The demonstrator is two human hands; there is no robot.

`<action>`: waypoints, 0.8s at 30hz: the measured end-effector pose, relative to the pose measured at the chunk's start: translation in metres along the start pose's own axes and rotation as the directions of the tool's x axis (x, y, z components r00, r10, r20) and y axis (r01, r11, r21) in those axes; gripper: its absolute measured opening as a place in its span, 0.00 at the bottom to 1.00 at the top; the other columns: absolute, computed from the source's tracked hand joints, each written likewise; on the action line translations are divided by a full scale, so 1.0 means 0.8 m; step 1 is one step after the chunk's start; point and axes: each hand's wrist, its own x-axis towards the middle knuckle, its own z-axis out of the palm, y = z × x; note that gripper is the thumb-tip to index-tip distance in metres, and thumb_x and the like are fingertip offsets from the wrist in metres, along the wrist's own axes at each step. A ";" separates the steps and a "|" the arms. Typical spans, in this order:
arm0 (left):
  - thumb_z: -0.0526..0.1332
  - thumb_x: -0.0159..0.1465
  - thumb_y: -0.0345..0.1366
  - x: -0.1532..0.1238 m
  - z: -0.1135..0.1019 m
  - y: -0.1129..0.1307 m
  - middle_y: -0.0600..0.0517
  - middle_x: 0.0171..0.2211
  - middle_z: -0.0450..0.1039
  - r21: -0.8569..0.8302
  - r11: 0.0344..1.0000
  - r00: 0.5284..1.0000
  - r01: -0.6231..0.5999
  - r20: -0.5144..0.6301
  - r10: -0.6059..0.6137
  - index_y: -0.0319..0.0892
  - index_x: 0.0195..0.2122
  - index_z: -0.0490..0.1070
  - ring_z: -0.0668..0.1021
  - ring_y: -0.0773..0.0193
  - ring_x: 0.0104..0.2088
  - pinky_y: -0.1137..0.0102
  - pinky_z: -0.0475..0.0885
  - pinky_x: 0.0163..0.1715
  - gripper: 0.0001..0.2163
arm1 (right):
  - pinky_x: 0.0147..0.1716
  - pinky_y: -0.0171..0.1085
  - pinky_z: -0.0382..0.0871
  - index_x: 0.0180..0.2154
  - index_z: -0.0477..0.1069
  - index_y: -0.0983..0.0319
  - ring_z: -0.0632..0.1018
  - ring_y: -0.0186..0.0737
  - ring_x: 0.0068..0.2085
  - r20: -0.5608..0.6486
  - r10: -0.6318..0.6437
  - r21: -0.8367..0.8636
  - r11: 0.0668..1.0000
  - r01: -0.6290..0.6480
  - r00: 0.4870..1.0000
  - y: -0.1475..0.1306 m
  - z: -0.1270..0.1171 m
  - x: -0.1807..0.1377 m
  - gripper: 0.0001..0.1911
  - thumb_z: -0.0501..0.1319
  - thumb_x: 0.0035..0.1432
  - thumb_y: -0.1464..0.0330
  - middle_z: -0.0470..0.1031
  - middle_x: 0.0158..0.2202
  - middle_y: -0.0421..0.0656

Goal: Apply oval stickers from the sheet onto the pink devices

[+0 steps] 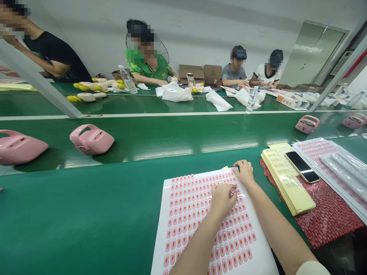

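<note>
A white sheet covered with rows of small pink oval stickers lies on the green table in front of me. My left hand rests on the sheet's upper middle, fingers curled in a pinch at a sticker near its fingertips. My right hand presses on the sheet's top right corner with fingers curled down onto the paper.
A stack of yellow label sheets with a phone on it lies at right, over a red patterned bag and more sticker sheets. Pink plastic housings ride the green belt. Several other people work across the far table.
</note>
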 end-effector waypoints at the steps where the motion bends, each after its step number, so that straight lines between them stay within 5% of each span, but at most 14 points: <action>1: 0.54 0.59 0.33 0.000 0.000 0.000 0.52 0.33 0.77 0.002 1.000 1.000 -0.001 -0.001 0.001 0.46 0.36 0.73 0.74 0.58 0.37 0.62 0.59 0.41 0.09 | 0.46 0.42 0.55 0.37 0.70 0.57 0.64 0.46 0.47 0.011 -0.013 -0.001 1.000 0.013 1.000 0.001 -0.001 -0.001 0.08 0.58 0.53 0.68 0.67 0.44 0.45; 6: 0.54 0.58 0.32 0.000 0.000 0.001 0.52 0.30 0.76 0.014 1.000 1.000 0.004 0.004 -0.004 0.45 0.36 0.73 0.74 0.58 0.36 0.62 0.59 0.41 0.09 | 0.47 0.42 0.55 0.41 0.69 0.55 0.64 0.46 0.49 0.063 -0.052 -0.003 0.999 0.052 0.997 0.004 -0.008 -0.006 0.16 0.64 0.47 0.64 0.66 0.46 0.43; 17: 0.54 0.58 0.32 0.003 0.000 -0.001 0.52 0.29 0.76 0.042 0.999 1.000 0.005 -0.018 -0.004 0.45 0.34 0.73 0.74 0.59 0.35 0.62 0.59 0.41 0.08 | 0.44 0.45 0.56 0.38 0.70 0.58 0.65 0.50 0.47 -0.068 0.042 0.008 0.999 -0.041 0.997 -0.009 0.006 -0.002 0.08 0.59 0.53 0.68 0.68 0.43 0.48; 24: 0.55 0.58 0.31 0.003 0.002 -0.001 0.53 0.30 0.76 0.042 0.999 1.000 -0.009 -0.026 0.010 0.44 0.33 0.73 0.74 0.59 0.35 0.63 0.59 0.40 0.08 | 0.46 0.45 0.59 0.38 0.69 0.60 0.68 0.46 0.46 -0.102 -0.050 0.143 0.988 0.065 0.994 0.003 0.011 0.001 0.09 0.54 0.55 0.68 0.72 0.42 0.46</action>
